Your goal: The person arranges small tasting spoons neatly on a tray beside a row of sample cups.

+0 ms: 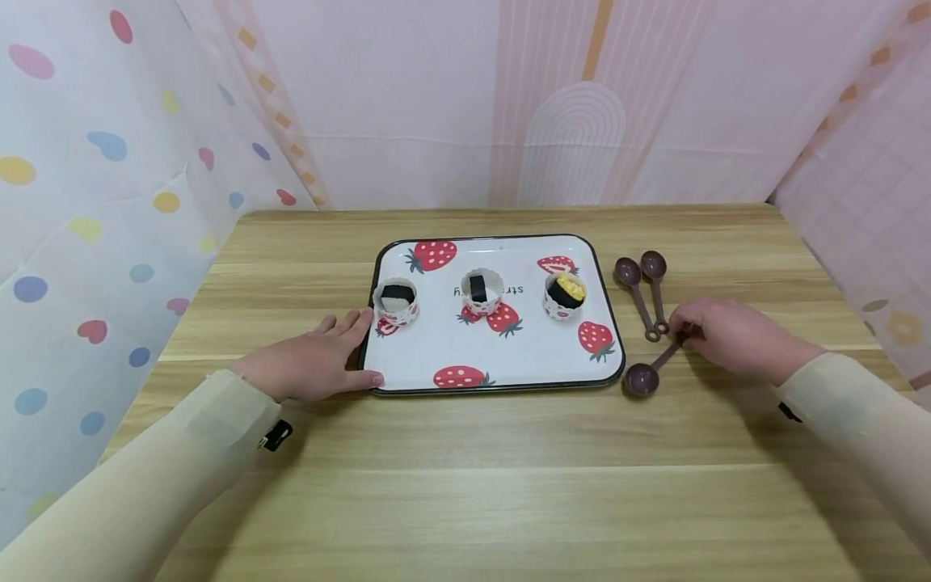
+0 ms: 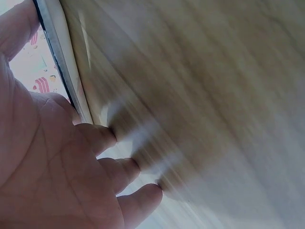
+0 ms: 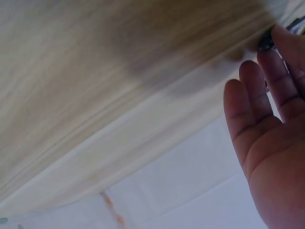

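A white tray [image 1: 407,364] with a dark rim and strawberry prints lies mid-table. My left hand [image 1: 313,360] rests at its left edge, fingers extended, thumb and fingertips touching the rim. In the left wrist view, the left hand [image 2: 52,157] has several fingertips on the wood beside the tray. At the right, my right hand [image 1: 735,335] pinches the handle end of a brown measuring spoon [image 1: 642,379], whose bowl lies near the tray's lower right corner. The right wrist view shows the right hand [image 3: 281,129] with thumb and index finger together on a dark handle end.
Three paper cups stand on the tray: a left cup [image 1: 406,314] and a middle cup [image 1: 493,283] with black-and-white pieces, and a right cup [image 1: 557,310] with a black-and-yellow one. Two more brown measuring spoons [image 1: 629,272] lie right of the tray. Patterned cloth [image 1: 407,97] walls the table.
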`<state>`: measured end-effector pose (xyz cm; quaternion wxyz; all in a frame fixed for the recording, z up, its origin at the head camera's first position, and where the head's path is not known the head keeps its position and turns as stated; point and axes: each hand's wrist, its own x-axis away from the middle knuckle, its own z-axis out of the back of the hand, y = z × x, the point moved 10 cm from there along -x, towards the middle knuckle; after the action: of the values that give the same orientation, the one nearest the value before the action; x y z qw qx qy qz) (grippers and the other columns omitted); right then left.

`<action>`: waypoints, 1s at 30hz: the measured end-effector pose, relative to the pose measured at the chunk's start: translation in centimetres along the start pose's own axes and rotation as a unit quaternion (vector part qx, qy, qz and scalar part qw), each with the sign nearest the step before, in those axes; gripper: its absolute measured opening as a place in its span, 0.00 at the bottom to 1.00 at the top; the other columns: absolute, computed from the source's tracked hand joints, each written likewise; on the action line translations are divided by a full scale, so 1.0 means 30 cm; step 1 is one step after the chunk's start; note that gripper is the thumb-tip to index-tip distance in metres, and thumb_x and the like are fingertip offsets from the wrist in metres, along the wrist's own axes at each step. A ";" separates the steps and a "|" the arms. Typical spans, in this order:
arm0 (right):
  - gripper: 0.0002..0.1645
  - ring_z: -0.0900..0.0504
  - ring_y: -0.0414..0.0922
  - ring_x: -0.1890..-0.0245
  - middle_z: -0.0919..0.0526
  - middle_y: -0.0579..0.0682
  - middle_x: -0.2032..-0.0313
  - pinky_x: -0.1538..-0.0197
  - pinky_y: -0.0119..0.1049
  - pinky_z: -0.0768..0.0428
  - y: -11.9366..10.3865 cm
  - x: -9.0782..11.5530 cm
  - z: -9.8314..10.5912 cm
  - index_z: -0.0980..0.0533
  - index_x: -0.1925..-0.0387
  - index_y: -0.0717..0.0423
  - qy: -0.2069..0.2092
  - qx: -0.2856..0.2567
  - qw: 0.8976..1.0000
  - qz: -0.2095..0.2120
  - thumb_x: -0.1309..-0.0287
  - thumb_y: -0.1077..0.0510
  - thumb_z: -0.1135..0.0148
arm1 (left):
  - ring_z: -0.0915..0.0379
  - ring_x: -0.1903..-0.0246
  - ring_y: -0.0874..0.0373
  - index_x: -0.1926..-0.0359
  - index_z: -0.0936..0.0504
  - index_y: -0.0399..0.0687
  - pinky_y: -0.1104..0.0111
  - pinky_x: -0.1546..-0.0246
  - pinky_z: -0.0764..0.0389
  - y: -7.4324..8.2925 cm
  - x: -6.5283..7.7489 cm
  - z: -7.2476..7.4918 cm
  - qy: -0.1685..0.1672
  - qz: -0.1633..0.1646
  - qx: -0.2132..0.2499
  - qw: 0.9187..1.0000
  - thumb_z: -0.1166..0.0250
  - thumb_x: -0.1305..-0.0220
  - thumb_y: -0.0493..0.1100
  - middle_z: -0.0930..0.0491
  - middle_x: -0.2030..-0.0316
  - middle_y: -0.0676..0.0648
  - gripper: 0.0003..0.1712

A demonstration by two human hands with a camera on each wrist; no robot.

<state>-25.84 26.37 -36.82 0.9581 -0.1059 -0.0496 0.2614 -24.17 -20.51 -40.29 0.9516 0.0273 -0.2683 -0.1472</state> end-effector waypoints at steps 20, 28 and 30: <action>0.19 0.27 0.34 0.69 0.23 0.35 0.71 0.63 0.34 0.25 -0.018 0.024 0.008 0.22 0.75 0.41 -0.065 0.000 0.997 0.039 0.46 0.68 0.24 | 0.63 0.20 0.22 0.14 0.63 0.44 0.31 0.27 0.39 0.006 0.008 0.004 -0.004 -0.003 -0.006 1.000 0.47 0.34 0.82 0.60 0.16 0.32 0.68; 0.12 0.30 0.35 0.73 0.25 0.37 0.74 0.67 0.32 0.32 -0.075 0.004 0.043 0.24 0.69 0.44 -0.060 -0.070 0.996 -0.004 0.33 0.62 0.31 | 0.63 0.20 0.22 0.14 0.64 0.43 0.31 0.27 0.39 0.007 0.005 0.006 -0.006 -0.003 -0.008 1.000 0.46 0.34 0.82 0.60 0.16 0.32 0.68; 0.10 0.30 0.36 0.74 0.25 0.38 0.75 0.68 0.32 0.32 -0.105 -0.010 0.047 0.23 0.68 0.46 -0.058 -0.087 0.994 -0.013 0.32 0.60 0.31 | 0.63 0.20 0.22 0.15 0.64 0.43 0.31 0.27 0.39 0.007 0.004 0.005 -0.006 -0.004 -0.009 1.000 0.46 0.34 0.82 0.60 0.16 0.32 0.68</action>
<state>-24.77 23.84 -34.74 0.9441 -0.1725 -0.1291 0.2497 -24.12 -20.33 -40.07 0.9496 0.0191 -0.2726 -0.1535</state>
